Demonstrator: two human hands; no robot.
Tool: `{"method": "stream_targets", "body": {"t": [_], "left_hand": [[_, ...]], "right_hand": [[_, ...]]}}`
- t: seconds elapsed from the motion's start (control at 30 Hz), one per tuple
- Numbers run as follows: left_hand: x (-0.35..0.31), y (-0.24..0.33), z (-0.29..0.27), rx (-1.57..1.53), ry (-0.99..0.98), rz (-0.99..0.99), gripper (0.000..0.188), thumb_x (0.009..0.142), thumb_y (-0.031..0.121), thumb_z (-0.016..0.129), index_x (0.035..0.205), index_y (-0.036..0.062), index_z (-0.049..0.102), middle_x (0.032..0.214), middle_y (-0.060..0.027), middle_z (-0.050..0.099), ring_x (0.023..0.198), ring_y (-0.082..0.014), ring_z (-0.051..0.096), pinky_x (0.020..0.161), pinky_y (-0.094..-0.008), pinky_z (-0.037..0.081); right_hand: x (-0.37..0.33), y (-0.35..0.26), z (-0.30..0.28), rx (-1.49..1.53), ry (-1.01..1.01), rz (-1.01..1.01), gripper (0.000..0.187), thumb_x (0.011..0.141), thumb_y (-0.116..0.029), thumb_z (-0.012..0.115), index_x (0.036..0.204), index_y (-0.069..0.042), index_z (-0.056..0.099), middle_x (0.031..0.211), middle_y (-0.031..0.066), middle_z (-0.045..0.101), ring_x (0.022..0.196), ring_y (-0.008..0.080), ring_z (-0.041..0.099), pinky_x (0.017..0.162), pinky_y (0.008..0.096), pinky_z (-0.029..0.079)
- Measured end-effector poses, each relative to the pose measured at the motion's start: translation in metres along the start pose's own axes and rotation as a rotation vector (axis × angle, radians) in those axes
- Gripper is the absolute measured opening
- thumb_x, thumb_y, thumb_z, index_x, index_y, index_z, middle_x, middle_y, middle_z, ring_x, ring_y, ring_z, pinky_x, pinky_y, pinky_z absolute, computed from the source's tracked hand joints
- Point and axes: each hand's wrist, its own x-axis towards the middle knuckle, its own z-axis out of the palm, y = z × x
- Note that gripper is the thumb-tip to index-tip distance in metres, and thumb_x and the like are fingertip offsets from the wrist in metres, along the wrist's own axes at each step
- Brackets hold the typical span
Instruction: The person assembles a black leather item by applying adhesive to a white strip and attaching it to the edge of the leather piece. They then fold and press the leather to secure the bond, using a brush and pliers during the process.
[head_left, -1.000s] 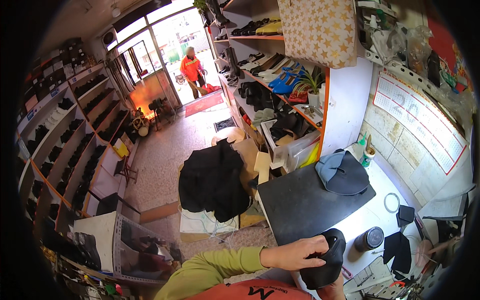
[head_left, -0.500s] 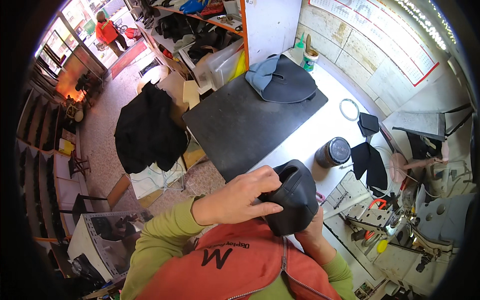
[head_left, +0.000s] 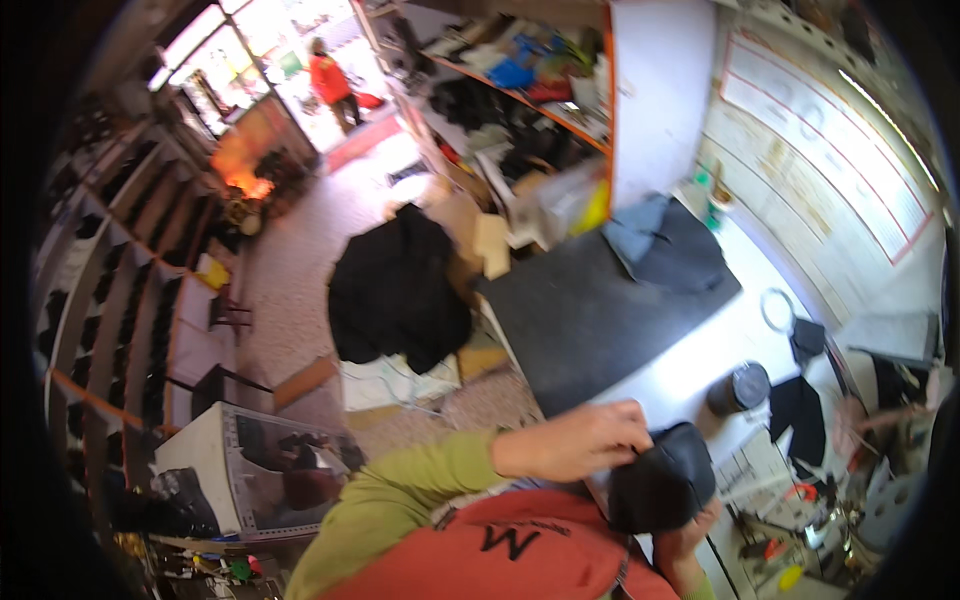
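Close to my chest is a black leather shoe upper [head_left: 660, 482], smeared by motion. My left hand [head_left: 585, 440] is closed in a pinch on its top edge, fingers bent over the rim. From the other side, my right hand [head_left: 688, 538] grips the upper low down; most of its fingers are hidden behind the leather. Just beyond, on the white table [head_left: 640, 378], stands a dark lidded jar [head_left: 740, 388]. Farther off, a flat upper piece [head_left: 685, 255] with a blue-grey lining lies on a black mat [head_left: 590, 330].
Right of the jar lie black pieces [head_left: 798, 415] and a pale ring [head_left: 777, 310]. Tools and metal machine parts [head_left: 830, 520] crowd the near right. Black cloth [head_left: 400, 290] is heaped left of the table. Shelves [head_left: 110, 300] line the far left. A person in red [head_left: 330, 82] stands by the doorway.
The view has swung left, so everything sits farther right and lower in the picture. My hands still hold the shoe upper, its opening now turned more out of sight.
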Motion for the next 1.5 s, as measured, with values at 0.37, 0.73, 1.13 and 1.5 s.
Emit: {"method": "stream_targets", "body": {"t": [0.37,0.73,1.13,1.5], "left_hand": [[0.001,0.028,0.003,0.246,0.261,0.034,0.008,0.077,0.008,0.062,0.082,0.0050,0.056,0.087,-0.0094,0.052,0.078,-0.0278,0.056,0.068,-0.0350,0.045],[0.005,0.023,0.022,0.195,0.313,-0.052,0.020,0.073,0.003,0.067,0.092,0.0022,0.060,0.097,-0.0106,0.052,0.078,-0.0216,0.056,0.067,-0.0299,0.046],[0.000,0.005,0.035,0.133,0.463,-0.086,0.029,0.071,0.012,0.077,0.092,0.0031,0.059,0.098,-0.0110,0.051,0.084,-0.0223,0.054,0.071,-0.0312,0.046],[-0.002,0.003,0.035,0.088,0.463,-0.068,0.029,0.074,0.017,0.076,0.090,0.0020,0.058,0.096,-0.0100,0.048,0.081,-0.0223,0.053,0.069,-0.0312,0.045]], "right_hand": [[0.004,0.001,0.006,0.282,-0.066,0.192,0.023,0.082,-0.021,0.063,0.095,-0.003,0.061,0.090,0.0024,0.063,0.076,0.0097,0.059,0.064,0.0237,0.047],[0.007,-0.002,-0.006,0.699,-0.200,0.531,0.035,0.085,-0.013,0.060,0.117,0.001,0.054,0.109,0.0096,0.062,0.092,0.0182,0.064,0.082,0.0306,0.053],[0.011,0.004,0.005,0.820,-0.160,0.585,0.028,0.084,-0.002,0.059,0.111,0.005,0.056,0.105,0.0128,0.063,0.092,0.0209,0.064,0.081,0.0323,0.053],[0.010,0.002,0.008,0.756,-0.144,0.522,0.024,0.085,-0.003,0.059,0.108,0.005,0.058,0.104,0.0125,0.063,0.091,0.0203,0.063,0.082,0.0325,0.053]]}}
